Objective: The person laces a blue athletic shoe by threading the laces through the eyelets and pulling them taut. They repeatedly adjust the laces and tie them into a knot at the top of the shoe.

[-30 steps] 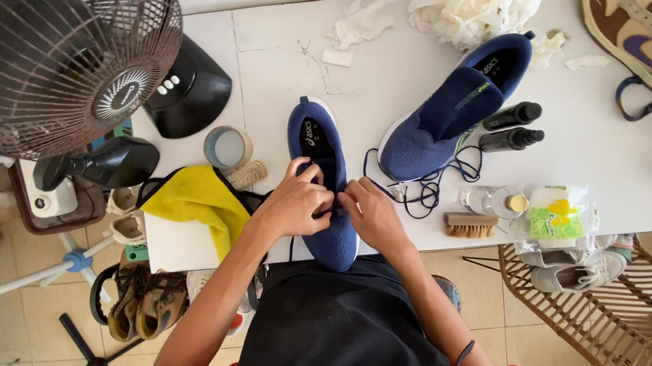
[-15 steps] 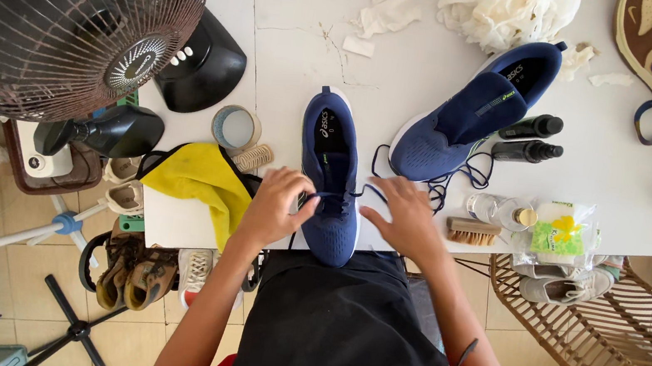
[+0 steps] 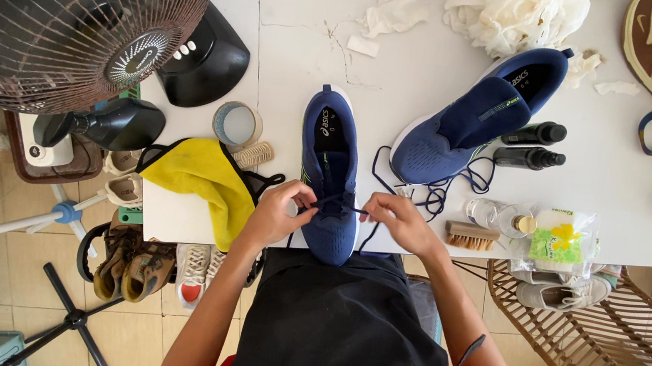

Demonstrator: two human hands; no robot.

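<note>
Two hands: both of mine are at the near edge of the white bench (image 3: 292,61), one on each side of a navy shoe (image 3: 330,171).
Shoe: it lies lengthwise, toe toward me at the bench edge and heel away, sole down, directly between my two hands.
Left hand (image 3: 276,214): it sits at the shoe's left flank, fingers (image 3: 301,196) curled shut, pinching a dark lace (image 3: 337,204) over the forefoot.
Right hand (image 3: 400,222): it sits at the shoe's right flank, fingers (image 3: 373,206) closed on the other end of the same lace.
Lace: it runs straight across the top of the shoe from one hand to the other, and a loose strand hangs down near my right hand.
Second shoe (image 3: 478,115): same navy colour, it lies angled on the bench to the right and farther off, its laces loose in a tangle beside it.
Yellow cloth (image 3: 196,179): draped at the bench edge, just beside my left hand.
Brush (image 3: 470,235): small, wooden-backed, near my right hand.
Two dark bottles (image 3: 532,145): they lie on their sides next to the second shoe.
Fan (image 3: 72,7): large, at the far left.
</note>
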